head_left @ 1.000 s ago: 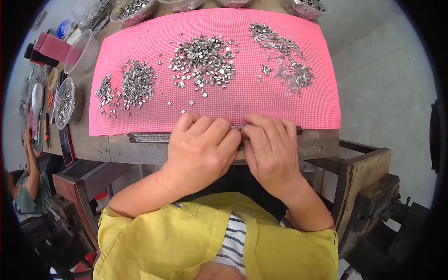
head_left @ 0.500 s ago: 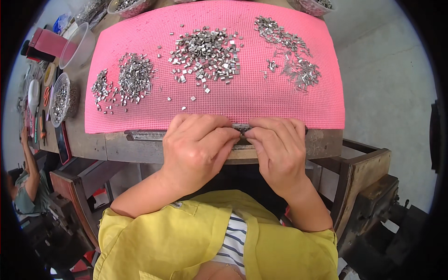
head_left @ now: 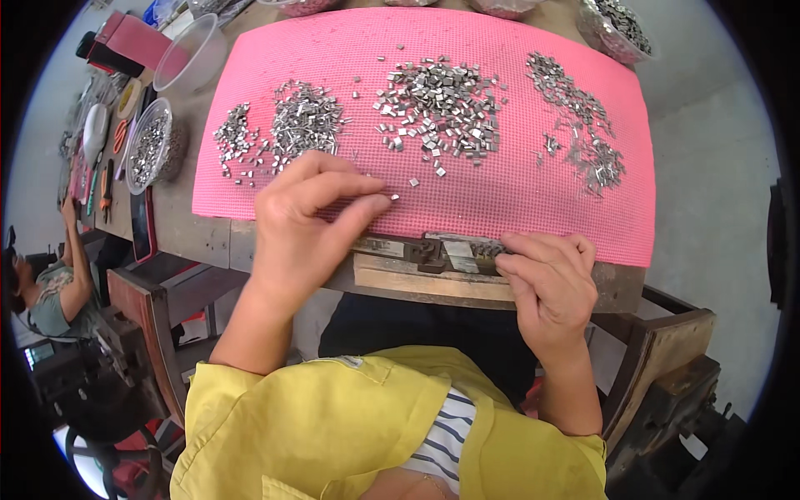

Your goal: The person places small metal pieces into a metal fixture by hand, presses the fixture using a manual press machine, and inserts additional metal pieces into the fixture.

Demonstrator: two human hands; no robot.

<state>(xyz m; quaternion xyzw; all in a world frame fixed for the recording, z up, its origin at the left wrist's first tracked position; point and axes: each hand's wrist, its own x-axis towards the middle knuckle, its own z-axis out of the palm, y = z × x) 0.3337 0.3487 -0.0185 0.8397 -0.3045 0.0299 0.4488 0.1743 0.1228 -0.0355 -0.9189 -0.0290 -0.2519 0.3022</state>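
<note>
- Now the left hand [head_left: 304, 225] has left the table's front edge, where both hands sat knuckle to knuckle a second ago, and has reached up onto the pink mat [head_left: 517, 200].
- Its thumb and forefinger are closed to a pinch right at a loose metal piece [head_left: 393, 197] lying on the mat; whether the piece is already gripped or only touched, I cannot tell from here.
- The right hand [head_left: 546, 279] has stayed where it was, fingers curled and pressed down on the metal strip [head_left: 433, 248] that lies along the wooden edge just below the mat.
- So, as I read it, the pair has split: one hand fetches, the other keeps the strip in place. That looks like one small part being picked for the work at the strip.
- The stock is close: the middle heap [head_left: 442, 104] sits just above the pinch, the left heaps [head_left: 287, 129] beside the knuckles, and the right heap [head_left: 583, 133] well apart.
- A clear bowl [head_left: 150, 148] of more pieces stands off the mat's left side, and another person [head_left: 58, 283] works lower down on that side.
</note>
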